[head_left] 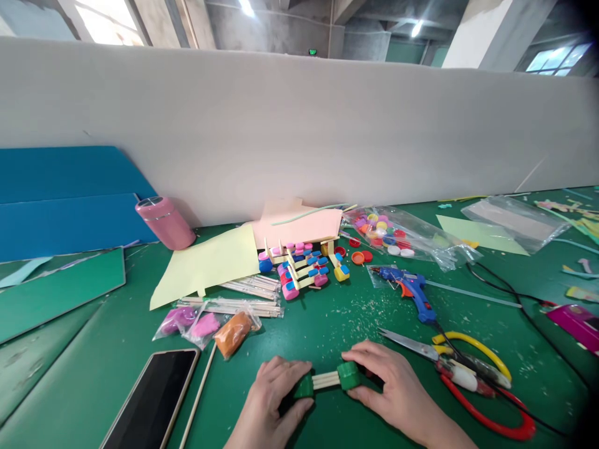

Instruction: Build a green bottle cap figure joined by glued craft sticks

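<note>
At the near edge of the green table, both my hands grip a small piece made of wooden sticks with a green bottle cap on each end. My left hand is closed round the left green cap. My right hand is closed on the right green cap. The piece rests on or just above the table top.
Scissors and red and yellow handled pliers lie right of my right hand, a blue glue gun behind them. Further back are finished stick-and-cap pieces, a bag of coloured caps, loose sticks, clay bags, a phone and a pink tumbler.
</note>
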`<move>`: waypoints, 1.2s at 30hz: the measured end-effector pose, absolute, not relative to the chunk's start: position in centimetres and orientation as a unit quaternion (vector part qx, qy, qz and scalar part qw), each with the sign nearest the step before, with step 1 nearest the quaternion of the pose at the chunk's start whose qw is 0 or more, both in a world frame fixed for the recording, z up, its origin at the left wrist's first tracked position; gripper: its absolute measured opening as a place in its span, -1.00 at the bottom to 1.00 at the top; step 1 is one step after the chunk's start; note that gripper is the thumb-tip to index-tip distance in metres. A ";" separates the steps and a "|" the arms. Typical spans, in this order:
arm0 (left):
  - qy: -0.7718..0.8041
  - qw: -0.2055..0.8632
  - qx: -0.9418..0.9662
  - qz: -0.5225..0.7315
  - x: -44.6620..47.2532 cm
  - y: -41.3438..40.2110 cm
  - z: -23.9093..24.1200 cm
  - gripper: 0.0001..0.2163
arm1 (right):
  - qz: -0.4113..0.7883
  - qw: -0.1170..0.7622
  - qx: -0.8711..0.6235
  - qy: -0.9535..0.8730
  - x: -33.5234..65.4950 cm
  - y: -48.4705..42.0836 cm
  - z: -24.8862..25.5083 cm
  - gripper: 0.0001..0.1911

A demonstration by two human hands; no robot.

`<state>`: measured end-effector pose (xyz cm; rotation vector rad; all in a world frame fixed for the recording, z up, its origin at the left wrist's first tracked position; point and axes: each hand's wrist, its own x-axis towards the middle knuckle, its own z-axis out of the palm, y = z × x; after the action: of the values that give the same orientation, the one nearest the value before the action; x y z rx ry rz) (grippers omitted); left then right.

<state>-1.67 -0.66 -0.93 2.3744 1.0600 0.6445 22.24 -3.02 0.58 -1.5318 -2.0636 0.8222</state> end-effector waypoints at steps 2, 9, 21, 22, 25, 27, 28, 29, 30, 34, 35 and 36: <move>0.389 0.229 0.860 0.238 -1.6 -0.7 -0.9 -0.73 | 0.298 0.220 -0.555 -0.745 22.2 -3.1 0.7 -0.65; 0.383 0.225 0.858 0.257 -1.6 -0.6 -1.0 -0.71 | 0.299 0.213 -0.556 -0.746 22.2 -3.1 0.8 -0.66; 0.387 0.223 0.859 0.252 -1.4 -0.6 -0.4 -0.72 | 0.300 0.221 -0.557 -0.742 22.3 -3.1 0.7 -0.65; 0.388 0.223 0.858 0.253 -1.4 -0.6 -0.3 -0.73 | 0.300 0.221 -0.557 -0.742 22.3 -3.1 0.7 -0.66; 0.389 0.221 0.856 0.258 -1.4 -0.6 -0.3 -0.73 | 0.299 0.221 -0.557 -0.743 22.3 -3.1 0.8 -0.66; 0.388 0.217 0.858 0.259 -1.4 -0.6 -0.3 -0.72 | 0.296 0.222 -0.555 -0.745 22.3 -3.1 0.9 -0.66; 0.387 0.216 0.859 0.257 -1.4 -0.6 -0.3 -0.72 | 0.294 0.221 -0.555 -0.746 22.3 -3.1 0.9 -0.66; 0.388 0.215 0.860 0.253 -1.4 -0.5 -0.3 -0.72 | 0.293 0.220 -0.556 -0.746 22.3 -3.1 0.9 -0.66; 0.390 0.213 0.861 0.249 -1.4 -0.5 -0.3 -0.72 | 0.292 0.219 -0.558 -0.746 22.3 -3.1 0.9 -0.66; 0.408 0.206 0.860 0.227 -1.4 -0.7 -0.2 -0.68 | 0.292 0.214 -0.556 -0.748 22.3 -3.1 0.8 -0.65; 0.417 0.206 0.856 0.224 -1.4 -0.8 -0.3 -0.66 | 0.293 0.214 -0.555 -0.749 22.3 -3.1 0.8 -0.64; 0.427 0.206 0.852 0.224 -1.4 -0.9 -0.3 -0.64 | 0.294 0.216 -0.554 -0.749 22.3 -3.2 0.7 -0.62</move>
<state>-1.43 -0.93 -0.28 2.3730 1.1891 0.6236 22.34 -3.16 0.75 -1.5347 -2.0756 0.8153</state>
